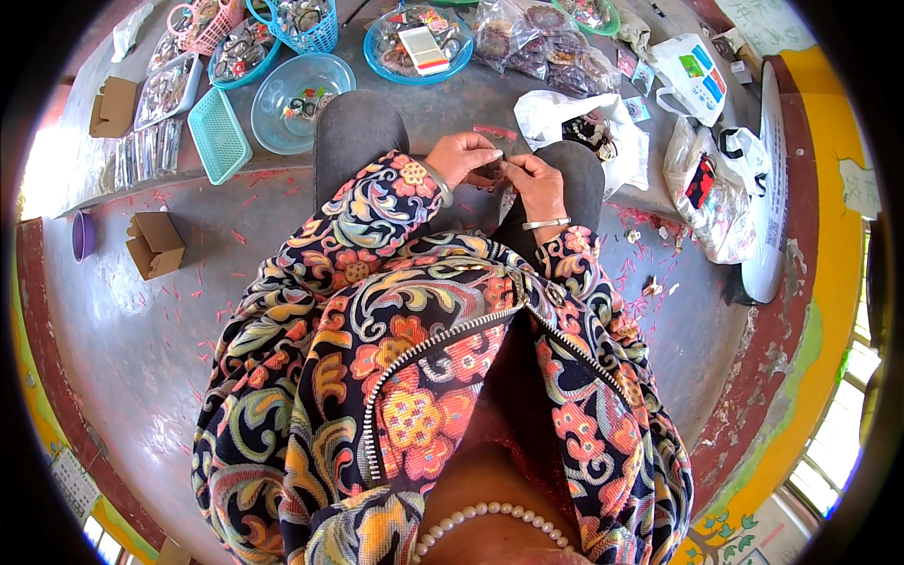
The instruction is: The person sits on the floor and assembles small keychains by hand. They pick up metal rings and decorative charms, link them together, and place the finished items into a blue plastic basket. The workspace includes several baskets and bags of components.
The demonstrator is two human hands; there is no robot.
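Observation:
Between my knees, my left hand (460, 158) and my right hand (538, 186) meet, with thumb and fingers pinched together on each. Something small and dark shows between and below the fingertips, too small and shaded to name. Just beyond the hands, a reddish strip (495, 133) lies on the low grey table (443, 108). Nearest to my right hand is an open white plastic bag (544, 115) with dark and light small pieces in it. Beyond my left knee stands a clear blue basin (273, 118) holding a few small colourful pieces.
A teal basket (219, 137), a blue basin (379, 66) with a white-and-red box (424, 49), and bagged dark goods (546, 47) cover the table. Filled bags (706, 202) hang at the right edge. A cardboard box (155, 245) and purple bowl (83, 235) stand left, among scattered red scraps.

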